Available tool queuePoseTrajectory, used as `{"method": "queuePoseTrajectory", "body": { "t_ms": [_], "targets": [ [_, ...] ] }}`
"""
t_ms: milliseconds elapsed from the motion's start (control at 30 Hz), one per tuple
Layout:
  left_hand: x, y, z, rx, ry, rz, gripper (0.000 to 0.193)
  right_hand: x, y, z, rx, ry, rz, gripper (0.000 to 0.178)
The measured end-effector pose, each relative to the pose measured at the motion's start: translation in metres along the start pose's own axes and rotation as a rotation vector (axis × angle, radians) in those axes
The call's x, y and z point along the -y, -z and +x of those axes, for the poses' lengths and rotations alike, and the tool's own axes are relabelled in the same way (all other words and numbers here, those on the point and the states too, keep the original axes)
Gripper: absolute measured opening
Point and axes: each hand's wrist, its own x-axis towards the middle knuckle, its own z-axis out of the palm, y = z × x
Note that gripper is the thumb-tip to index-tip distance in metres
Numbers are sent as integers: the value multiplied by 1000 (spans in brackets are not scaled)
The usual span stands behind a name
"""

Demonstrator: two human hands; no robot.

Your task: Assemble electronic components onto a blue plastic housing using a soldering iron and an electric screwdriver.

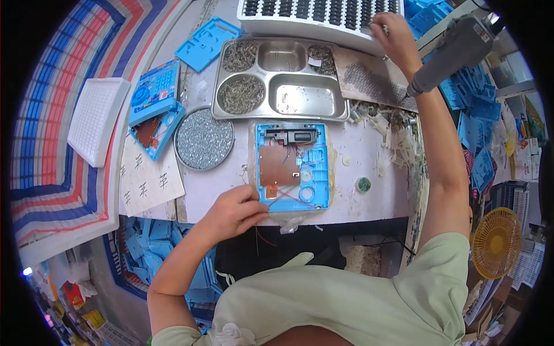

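A blue plastic housing (323,173) lies open on the table in front of me. Inside it are a brown circuit board (277,164), a black module (303,136) and thin red and dark wires. At the housing's near left corner, the fingers of my left hand (234,212) pinch a thin wire, and loose wire ends hang below them. My right hand (395,37) reaches far out to the front edge of a white tray (311,26) with rows of black parts. Its fingertips are pressed together there; whatever they hold is too small to make out.
A metal tray (262,75) of springs and small parts stands beyond the housing, with a round dish of screws (203,138) to its left. A grey electric screwdriver (453,55) hangs by my right forearm. Blue housings (156,92) lie left; more blue parts (476,104) are piled right.
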Motion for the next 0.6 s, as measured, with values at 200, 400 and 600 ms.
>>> {"method": "queuePoseTrajectory", "body": {
  "t_ms": [200,400,600],
  "targets": [
    [2,-5,-3,2,31,18,17,17,66,-64,-512,-784,743,37],
    [-6,-14,-15,43,31,21,21,251,86,-134,330,-290,750,16],
    [-6,-15,-9,23,54,-38,23,272,51,-150,428,36,601,20]
  ]
}}
